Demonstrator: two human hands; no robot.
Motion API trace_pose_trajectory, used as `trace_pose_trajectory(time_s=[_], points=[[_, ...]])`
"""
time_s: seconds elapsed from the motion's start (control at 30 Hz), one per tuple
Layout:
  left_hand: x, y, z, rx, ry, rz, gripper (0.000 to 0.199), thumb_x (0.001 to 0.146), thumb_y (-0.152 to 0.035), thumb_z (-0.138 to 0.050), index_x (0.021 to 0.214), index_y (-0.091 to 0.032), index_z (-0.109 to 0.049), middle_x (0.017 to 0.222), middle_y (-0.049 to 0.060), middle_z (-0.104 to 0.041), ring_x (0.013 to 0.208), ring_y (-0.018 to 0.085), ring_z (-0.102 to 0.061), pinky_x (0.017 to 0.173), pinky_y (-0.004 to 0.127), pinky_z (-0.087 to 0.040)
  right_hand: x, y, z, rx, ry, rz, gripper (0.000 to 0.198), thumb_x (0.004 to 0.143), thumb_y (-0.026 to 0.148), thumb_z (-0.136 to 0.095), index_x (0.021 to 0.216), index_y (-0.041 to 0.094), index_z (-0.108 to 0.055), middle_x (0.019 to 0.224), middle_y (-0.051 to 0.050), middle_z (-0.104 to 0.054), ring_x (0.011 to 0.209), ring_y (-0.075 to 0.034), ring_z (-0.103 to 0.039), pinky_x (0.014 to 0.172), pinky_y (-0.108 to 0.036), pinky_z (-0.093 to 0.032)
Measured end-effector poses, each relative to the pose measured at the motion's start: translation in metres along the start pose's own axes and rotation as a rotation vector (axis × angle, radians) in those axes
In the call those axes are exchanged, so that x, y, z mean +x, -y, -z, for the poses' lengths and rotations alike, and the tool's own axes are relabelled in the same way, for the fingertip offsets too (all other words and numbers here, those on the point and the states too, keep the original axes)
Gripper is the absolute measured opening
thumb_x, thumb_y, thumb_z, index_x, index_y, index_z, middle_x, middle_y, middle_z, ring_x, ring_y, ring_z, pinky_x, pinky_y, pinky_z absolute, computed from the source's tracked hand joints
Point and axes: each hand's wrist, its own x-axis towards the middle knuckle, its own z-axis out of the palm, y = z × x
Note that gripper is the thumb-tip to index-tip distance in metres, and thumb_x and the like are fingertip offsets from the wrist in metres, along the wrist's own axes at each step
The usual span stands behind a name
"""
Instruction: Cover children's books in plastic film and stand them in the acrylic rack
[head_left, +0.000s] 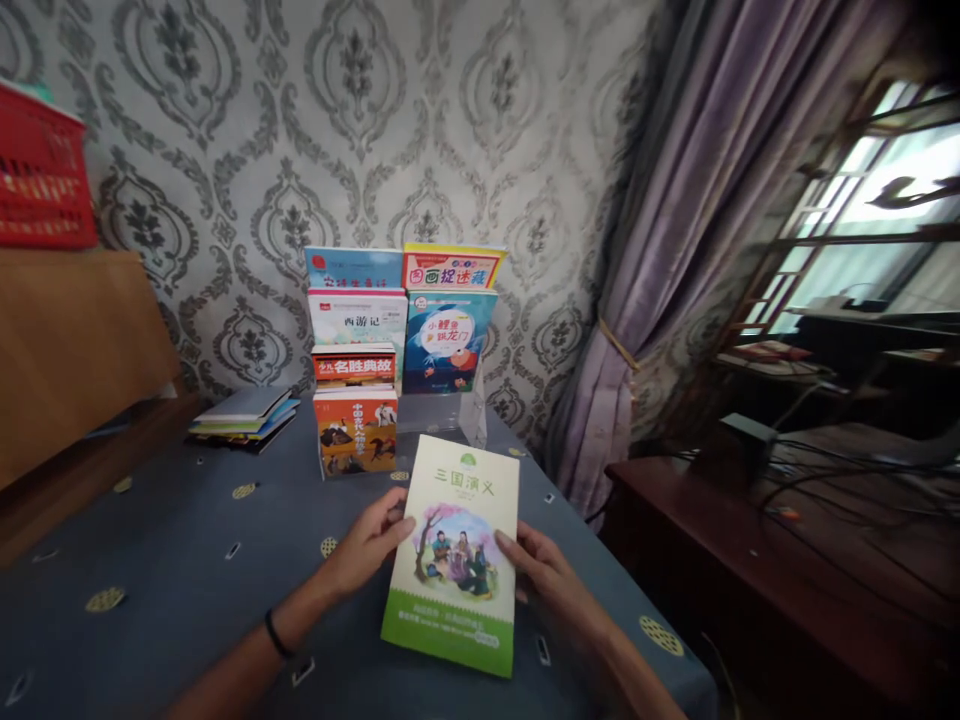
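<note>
Between my two hands is a cream and green book point(459, 555), its illustrated front cover facing me and its top leaning away. My left hand point(373, 535) grips the left edge, thumb on the cover and the other fingers partly hidden behind it. On the opposite edge my right hand point(546, 568) holds it the same way. Just beyond stands a clear stepped book stand point(474, 415). Its left side carries an orange book point(358, 432) in front of several others; on the right, a blue book point(448, 345) stands before a yellow-topped one point(454, 265).
A small pile of books point(244, 418) lies at the table's back left. The table wears a dark blue patterned cloth point(165, 560). A red basket point(45, 175) rests on a wooden box point(75, 340) at left. Beside a purple curtain point(637, 300), a dark red cabinet point(675, 540) holds cables.
</note>
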Motion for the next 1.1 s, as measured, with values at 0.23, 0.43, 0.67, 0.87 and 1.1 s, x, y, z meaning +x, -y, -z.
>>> trace_pose_trajectory(time_s=[0.23,0.43,0.67,0.87,1.1], points=[[0.044,-0.062,-0.011,0.436,0.155,-0.195,0.037,0.097,-0.046,-0.051,0.12,-0.018,-0.057,0.102,0.008,-0.07,0.092,0.022,-0.065,0.075,0.03,-0.047,0.001,0.03,0.022,0.14,-0.074,0.079,0.048,0.07,0.049,-0.087,0.106,0.022,-0.074,0.095,-0.007,-0.075,0.071,-0.017,-0.067,0.053,-0.024,-0.056],[0.067,-0.09,-0.018,0.759,0.215,-0.296,0.031,0.097,-0.036,-0.047,0.119,-0.018,-0.059,0.094,0.004,-0.07,0.079,0.018,-0.062,0.07,0.029,-0.045,0.005,0.028,0.037,0.235,-0.21,0.151,0.042,0.063,0.047,-0.091,0.095,0.023,-0.077,0.105,-0.008,-0.076,0.083,-0.021,-0.07,0.066,-0.031,-0.061],[0.083,-0.111,-0.018,0.932,0.275,-0.328,0.028,0.096,-0.035,-0.047,0.113,-0.023,-0.065,0.091,0.006,-0.072,0.077,0.023,-0.067,0.068,0.034,-0.049,0.011,0.032,0.051,0.168,-0.319,0.219,0.048,0.061,0.047,-0.091,0.1,0.023,-0.076,0.104,-0.009,-0.077,0.079,-0.024,-0.071,0.057,-0.032,-0.06],[0.135,-0.207,0.054,1.557,-0.429,-0.684,0.033,0.097,-0.029,-0.044,0.123,-0.015,-0.059,0.124,0.016,-0.066,0.118,0.029,-0.059,0.104,0.043,-0.044,0.01,0.037,0.06,0.174,-0.427,0.222,0.052,0.055,0.049,-0.092,0.096,0.021,-0.077,0.096,-0.008,-0.077,0.07,-0.023,-0.068,0.048,-0.028,-0.055],[0.191,-0.305,0.157,1.822,-0.591,-0.186,0.043,0.091,-0.053,-0.048,0.1,-0.015,-0.068,0.105,0.016,-0.071,0.103,0.034,-0.062,0.093,0.044,-0.042,0.004,0.044,0.067,0.177,-0.516,0.188,0.049,0.051,0.05,-0.093,0.085,0.019,-0.076,0.092,-0.008,-0.077,0.066,-0.021,-0.066,0.047,-0.027,-0.054]])
